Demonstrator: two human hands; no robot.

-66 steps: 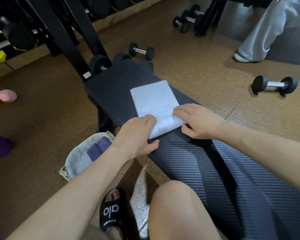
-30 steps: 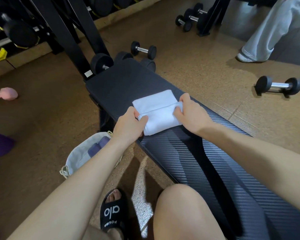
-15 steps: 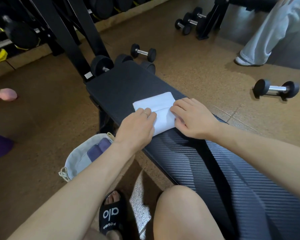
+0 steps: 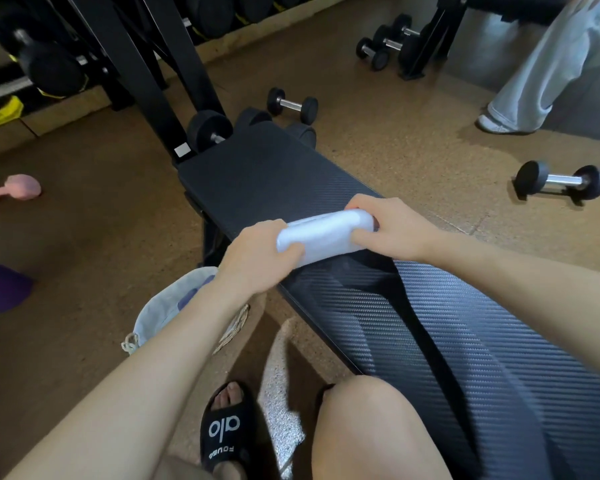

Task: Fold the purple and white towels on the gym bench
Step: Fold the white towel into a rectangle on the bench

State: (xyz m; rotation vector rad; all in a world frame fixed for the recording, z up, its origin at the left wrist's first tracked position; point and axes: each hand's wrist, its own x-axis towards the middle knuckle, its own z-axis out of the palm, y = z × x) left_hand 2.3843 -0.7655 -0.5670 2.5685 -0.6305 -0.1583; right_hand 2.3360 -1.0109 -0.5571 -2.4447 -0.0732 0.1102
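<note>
1. The white towel (image 4: 324, 237) is a compact folded bundle held between the two hands, on or just above the bench (image 4: 274, 174); whether its underside touches the pad I cannot tell.
2. The left hand (image 4: 257, 258) grips the bundle's left end, thumb on top and fingers curled under it.
3. The right hand (image 4: 392, 226) grips the right end in the same way, its fingers wrapped over the far edge.
4. The step in hand looks like the last fold or the tidying of an already folded towel. To do it well, I judge both hands should keep even tension so the layers do not slip apart.
5. The ends should line up before the bundle is pressed flat; a skewed edge now would show in the finished fold.
6. Setting it down on the pad just beyond the hands, then smoothing with flat palms, would hold the shape better than squeezing.
7. Below the left forearm, on the floor, sits a pale bag (image 4: 160, 310) with something purple (image 4: 191, 294) inside, likely the other towel. Judged from this, the purple one may already be done or may still wait; I cannot tell which.
8. A dumbbell (image 4: 561, 181) lies on the floor, well to the right of the right hand.
</note>
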